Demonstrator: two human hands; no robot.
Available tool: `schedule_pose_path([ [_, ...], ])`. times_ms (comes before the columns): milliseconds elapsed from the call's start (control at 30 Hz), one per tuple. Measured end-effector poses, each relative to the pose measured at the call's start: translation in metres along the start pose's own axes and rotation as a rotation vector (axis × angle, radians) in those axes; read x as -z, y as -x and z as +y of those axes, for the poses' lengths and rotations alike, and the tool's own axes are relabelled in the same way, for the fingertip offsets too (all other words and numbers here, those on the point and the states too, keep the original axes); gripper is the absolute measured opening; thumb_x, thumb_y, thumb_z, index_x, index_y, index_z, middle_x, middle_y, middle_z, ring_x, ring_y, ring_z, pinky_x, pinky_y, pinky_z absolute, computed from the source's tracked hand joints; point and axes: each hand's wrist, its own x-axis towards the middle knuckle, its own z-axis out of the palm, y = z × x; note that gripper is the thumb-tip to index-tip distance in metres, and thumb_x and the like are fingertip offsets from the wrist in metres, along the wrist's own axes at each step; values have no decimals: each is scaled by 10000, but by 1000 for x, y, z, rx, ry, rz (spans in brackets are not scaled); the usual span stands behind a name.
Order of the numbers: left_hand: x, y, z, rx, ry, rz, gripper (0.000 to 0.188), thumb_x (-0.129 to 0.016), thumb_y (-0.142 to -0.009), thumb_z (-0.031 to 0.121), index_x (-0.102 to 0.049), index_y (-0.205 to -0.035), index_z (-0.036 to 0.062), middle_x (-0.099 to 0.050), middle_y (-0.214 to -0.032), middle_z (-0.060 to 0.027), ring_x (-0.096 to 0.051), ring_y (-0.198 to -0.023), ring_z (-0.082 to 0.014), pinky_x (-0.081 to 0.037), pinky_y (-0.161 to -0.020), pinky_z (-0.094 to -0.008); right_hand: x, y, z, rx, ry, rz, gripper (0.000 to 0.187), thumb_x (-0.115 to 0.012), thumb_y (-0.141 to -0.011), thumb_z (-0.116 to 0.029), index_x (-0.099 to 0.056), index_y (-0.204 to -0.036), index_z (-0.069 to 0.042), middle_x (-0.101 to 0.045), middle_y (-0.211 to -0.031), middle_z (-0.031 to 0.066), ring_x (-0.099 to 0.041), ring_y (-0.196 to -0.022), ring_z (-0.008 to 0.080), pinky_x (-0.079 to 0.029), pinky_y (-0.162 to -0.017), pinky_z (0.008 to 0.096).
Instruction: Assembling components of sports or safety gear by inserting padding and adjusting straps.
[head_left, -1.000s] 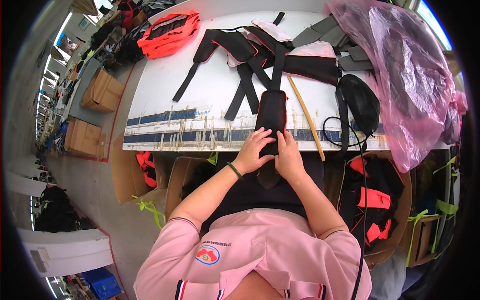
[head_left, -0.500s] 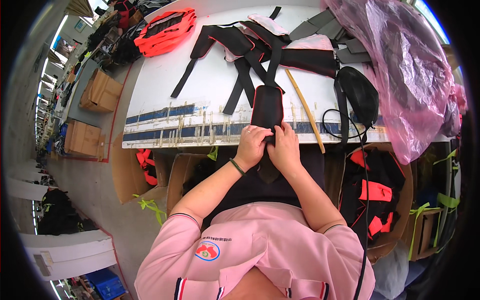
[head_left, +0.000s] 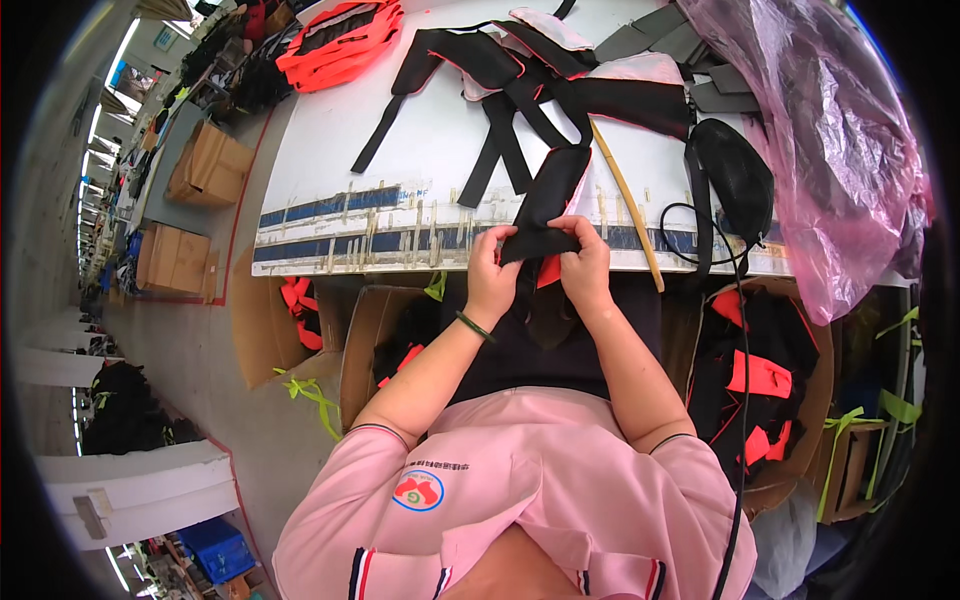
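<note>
My left hand (head_left: 494,272) and my right hand (head_left: 586,264) pinch the two sides of a black padded strap with red edging (head_left: 554,185) at the table's front edge. Its near end is folded over crosswise between my fingers, and a bright red patch shows beneath the fold. Beyond my hands, the strap runs up to a pile of joined black padded pieces (head_left: 470,60) with narrow black straps and pale pink linings. To the right of the strap lies a thin wooden stick (head_left: 628,205).
The white table (head_left: 330,150) holds a stack of orange-red fabric pieces (head_left: 340,45), grey panels (head_left: 640,35), a black mesh pouch (head_left: 735,185), a black cord and a pink plastic sheet (head_left: 820,130). Cardboard boxes (head_left: 362,340) with black and red pieces stand below the edge.
The strap's near end, flat and gripped by both hands close together, is now folded across, with its red side showing. My hands have moved apart. The view has shifted slightly.
</note>
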Motion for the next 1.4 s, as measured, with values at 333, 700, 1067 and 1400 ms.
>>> schedule_pose_path([
  [333,6,-1,-1,589,1083,-116,291,-407,-917,97,-573,-1106,-49,-638,-1050,-129,-607,-972,-223,-465,-883,-322,1,6,-9,-36,38,-53,236,-542,-729,122,-581,-923,-7,-633,-762,69,-600,-676,128,-478,-633,259],
  [700,13,-7,17,695,1368,-309,310,-449,-904,161,-596,-1060,-64,-653,-1045,-141,-633,-948,-247,-474,-891,-356,5,5,-23,-374,-653,-79,61,-543,-867,41,-545,-894,-14,-600,-816,31,-559,-727,74,-455,-650,210],
  [1067,26,-12,24,441,1049,-247,239,-526,-885,141,-620,-971,-61,-664,-939,-146,-648,-847,-199,-510,-786,-295,0,13,-67,-717,-1229,-267,313,-576,-909,-327,-561,-1020,-36,-627,-901,54,-610,-762,148,-503,-715,311],
  [1400,25,12,25,822,1063,-276,300,-433,-986,322,-543,-1153,97,-616,-1102,-70,-609,-946,-202,-493,-849,-384,12,6,-31,-338,-1052,-270,157,-533,-948,-221,-528,-890,-76,-619,-842,38,-596,-737,105,-484,-664,245],
])
